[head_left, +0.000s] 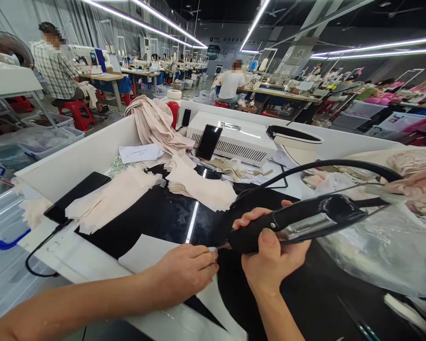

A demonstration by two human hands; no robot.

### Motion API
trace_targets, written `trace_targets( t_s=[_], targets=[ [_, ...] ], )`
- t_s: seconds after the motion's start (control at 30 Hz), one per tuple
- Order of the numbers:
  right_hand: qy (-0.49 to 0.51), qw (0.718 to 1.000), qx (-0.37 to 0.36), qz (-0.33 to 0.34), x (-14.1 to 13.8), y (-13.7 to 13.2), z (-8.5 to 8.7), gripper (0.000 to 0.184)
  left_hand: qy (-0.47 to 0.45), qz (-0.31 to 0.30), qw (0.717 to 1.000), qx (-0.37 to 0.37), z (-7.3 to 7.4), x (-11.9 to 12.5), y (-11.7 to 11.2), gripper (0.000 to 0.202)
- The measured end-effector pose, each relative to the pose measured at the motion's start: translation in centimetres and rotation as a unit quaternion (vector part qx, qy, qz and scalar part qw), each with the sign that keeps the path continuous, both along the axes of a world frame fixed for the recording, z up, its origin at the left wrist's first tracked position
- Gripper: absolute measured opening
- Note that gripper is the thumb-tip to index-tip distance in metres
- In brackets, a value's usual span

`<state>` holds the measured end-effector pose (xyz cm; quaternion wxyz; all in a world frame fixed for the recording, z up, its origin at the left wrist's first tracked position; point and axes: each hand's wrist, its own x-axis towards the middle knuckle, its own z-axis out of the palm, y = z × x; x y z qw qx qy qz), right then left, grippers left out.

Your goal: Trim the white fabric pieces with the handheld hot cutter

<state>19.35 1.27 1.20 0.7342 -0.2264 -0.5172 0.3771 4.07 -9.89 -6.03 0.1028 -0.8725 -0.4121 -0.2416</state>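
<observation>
My right hand (270, 255) is wrapped around a black corded hand tool (291, 225), whose narrow tip points left. My left hand (184, 272) presses on a white sheet (145, 251), fingers together and bent down at its edge. A small pale cover shows on one of its fingertips, close to the tool's tip. Whatever lies under these fingers is hidden. The sheet rests on a glossy black work surface (173, 215). Beyond my hands lie a stack of cut beige fabric pieces (202, 187) and another beige stack (113, 196).
A vented white box (234, 135) stands at the back, with a phone (208, 142) leaning on it. Draped beige fabric (152, 121) is beside it. A black tablet-like device (78, 196) sits left; a clear plastic bag (379, 251) lies right. Low white walls edge the table. People sit at sewing tables beyond.
</observation>
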Motion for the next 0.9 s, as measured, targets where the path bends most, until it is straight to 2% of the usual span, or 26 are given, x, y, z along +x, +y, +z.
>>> trace_targets(
  t_s=[0.3,0.73,0.9],
  targets=[
    [-0.026,1.000,0.000,-0.006,-0.11,-0.06,-0.76,0.048,0.018,0.006,1.000,-0.007,-0.36,-0.55,-0.77,0.026],
    [-0.024,1.000,0.007,0.007,-0.28,-0.02,-0.61,0.041,-0.006,0.012,1.000,0.021,-0.19,-0.55,-0.63,0.030],
    [-0.011,1.000,-0.005,-0.004,-0.27,-0.04,-0.24,0.044,0.002,0.013,1.000,0.018,-0.19,-0.56,-0.64,0.029]
  ],
)
